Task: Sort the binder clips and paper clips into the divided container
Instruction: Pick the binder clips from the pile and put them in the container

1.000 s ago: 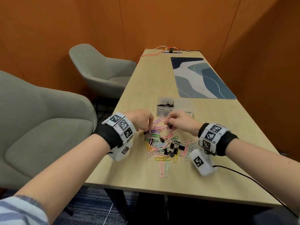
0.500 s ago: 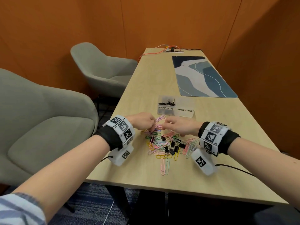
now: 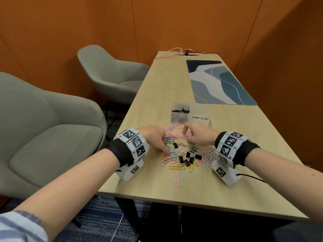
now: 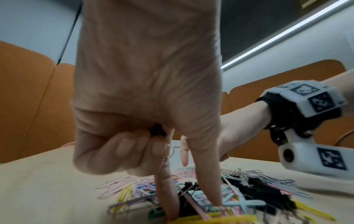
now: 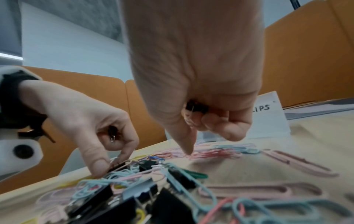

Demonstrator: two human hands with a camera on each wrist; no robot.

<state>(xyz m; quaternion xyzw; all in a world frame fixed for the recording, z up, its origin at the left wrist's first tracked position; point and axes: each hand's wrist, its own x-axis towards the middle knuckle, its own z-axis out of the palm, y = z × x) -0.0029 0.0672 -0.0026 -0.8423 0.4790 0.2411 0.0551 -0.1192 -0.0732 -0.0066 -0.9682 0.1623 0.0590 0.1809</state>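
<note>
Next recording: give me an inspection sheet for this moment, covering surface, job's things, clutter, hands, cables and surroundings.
Surface: wooden table.
Job's things: divided container, binder clips in left compartment, paper-clip side looks empty; mixed clip pile in front.
Clutter: patterned mat.
Hands: left hand grips a black clip, fingers in pile; right hand grips a black clip.
Cables: orange wires at far end; wrist cable.
Surroundings: grey chairs, orange walls.
</note>
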